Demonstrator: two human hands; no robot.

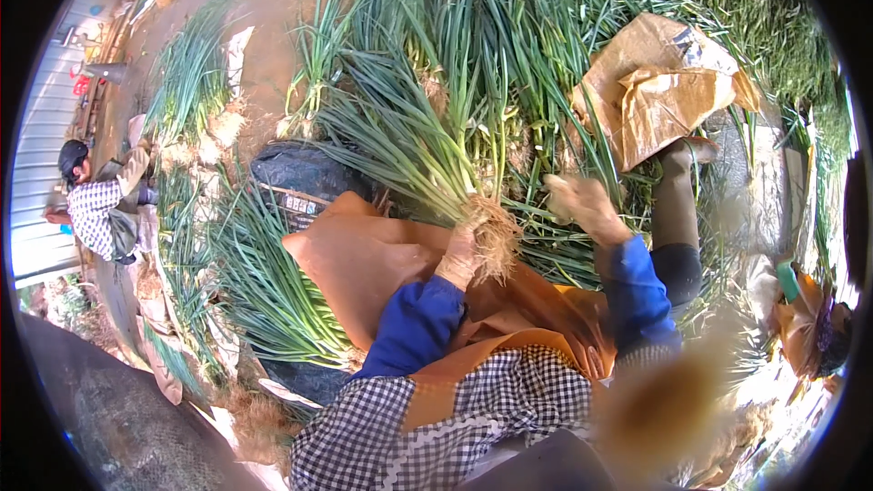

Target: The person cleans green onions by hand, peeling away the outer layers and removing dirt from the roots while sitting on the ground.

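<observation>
Nearest the wearer, an orange-brown apron (377, 250) covered the lap. Above its upper edge, the left hand (461, 259) had its fingers closed around the root end of a bunch of green onions (409, 141), whose leaves slanted away to the upper left. The bunch was probably light for its length: firm at the pale stems (462, 193), limp and easily creased toward the tips, perhaps slick where peeled. The stems just above the tangled roots (494, 238) seemed the soundest hold; the leaves would likely have bent or torn. Right of the bunch, the right hand (587, 207) was blurred; whether its fingers gripped anything could not be told. Beyond lay a heap of more onions (518, 36).
</observation>
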